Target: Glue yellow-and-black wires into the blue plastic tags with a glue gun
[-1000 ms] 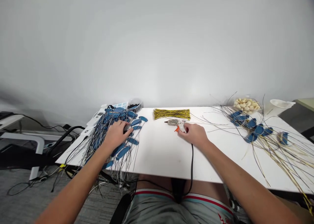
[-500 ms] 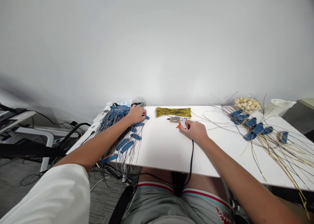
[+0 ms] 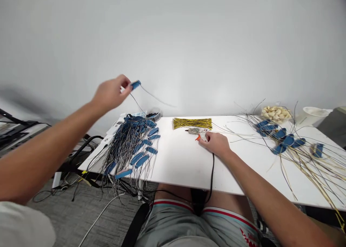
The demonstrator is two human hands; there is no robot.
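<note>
My left hand (image 3: 110, 93) is raised high above the table's left side, pinching a blue tag (image 3: 135, 84) whose thin wires trail off to the right. Below it a pile of blue tags with dark wires (image 3: 132, 144) spreads over the table's left end. Gripping the handle of a glue gun (image 3: 196, 132) with an orange trigger, my right hand (image 3: 215, 144) rests on the white table (image 3: 183, 164). The gun's black cord (image 3: 211, 173) runs off the front edge. A bundle of yellow wires (image 3: 192, 123) lies just behind the gun.
A second heap of blue tags with yellow and black wires (image 3: 290, 146) covers the right end. Behind it stand a container of pale pieces (image 3: 275, 114) and a white bowl (image 3: 315, 112). A small tub of dark bits (image 3: 152, 115) sits at the back left. Cables litter the floor at left.
My left hand has left the pile and risen up and to the left, lifting one blue tag with its wires. My right hand has stayed on the glue gun.
</note>
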